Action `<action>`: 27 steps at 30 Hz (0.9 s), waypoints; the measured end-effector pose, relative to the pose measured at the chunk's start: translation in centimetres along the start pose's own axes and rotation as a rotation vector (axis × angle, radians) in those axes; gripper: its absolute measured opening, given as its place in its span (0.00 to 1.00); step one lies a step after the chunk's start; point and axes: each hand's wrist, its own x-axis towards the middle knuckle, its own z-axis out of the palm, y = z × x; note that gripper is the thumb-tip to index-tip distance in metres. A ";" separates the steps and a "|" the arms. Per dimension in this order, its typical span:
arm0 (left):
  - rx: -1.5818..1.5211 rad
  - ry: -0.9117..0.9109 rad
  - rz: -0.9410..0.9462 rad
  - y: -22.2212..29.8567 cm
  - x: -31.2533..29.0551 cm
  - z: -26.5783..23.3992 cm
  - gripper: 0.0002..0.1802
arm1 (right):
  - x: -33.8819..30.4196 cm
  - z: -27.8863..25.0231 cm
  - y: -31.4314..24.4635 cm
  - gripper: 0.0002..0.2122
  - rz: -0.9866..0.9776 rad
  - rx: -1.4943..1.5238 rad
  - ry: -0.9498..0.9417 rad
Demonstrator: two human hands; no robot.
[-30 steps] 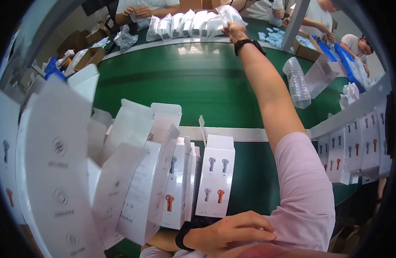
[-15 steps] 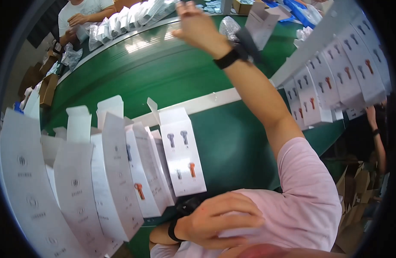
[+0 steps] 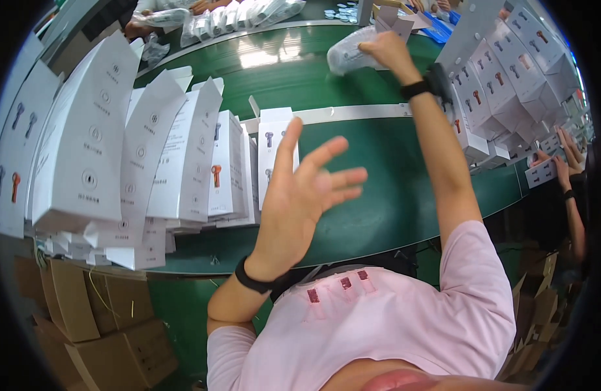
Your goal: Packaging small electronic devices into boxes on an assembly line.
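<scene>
My right hand (image 3: 390, 53) reaches over the green belt and grips the right end of a clear plastic bag (image 3: 349, 53) with a pale item inside, whose kind I cannot make out. In front of my chest my left hand (image 3: 307, 179) is raised, fingers spread, with nothing in it. Behind it stands a white carton (image 3: 274, 117) with a raised flap and printed pictures of small handheld fans, partly hidden by the hand. Left of that hand, several similar white cartons (image 3: 190, 156) stand in a row, some with flaps up.
More white cartons (image 3: 489, 85) are stacked at the right. Several bagged items (image 3: 242, 16) line the belt's far edge. A light rail (image 3: 352, 113) divides the belt (image 3: 274, 72) from the green worktop (image 3: 372, 182). Brown cardboard boxes (image 3: 118, 339) sit below left. Other people's hands show at the right and far side.
My right hand has moved right and taken hold of the bag. My left hand has risen from near my chest, its fingers now spread. The view has shifted.
</scene>
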 end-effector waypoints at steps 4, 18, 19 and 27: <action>-0.376 0.436 -0.099 -1.3 2.6 -0.3 0.47 | -6.6 -14.9 -11.3 0.15 -0.032 0.587 -0.194; -0.696 0.128 0.001 -4.8 -1.6 -3.9 0.38 | -12.8 -19.5 -14.3 0.23 -0.491 0.833 0.229; -0.630 0.162 0.024 -4.6 -1.9 -4.0 0.38 | -13.4 -19.2 -16.0 0.20 -0.680 0.735 0.261; -0.218 0.333 0.325 -4.5 -2.4 -3.7 0.43 | -17.5 -18.9 -18.2 0.13 -0.723 0.622 0.229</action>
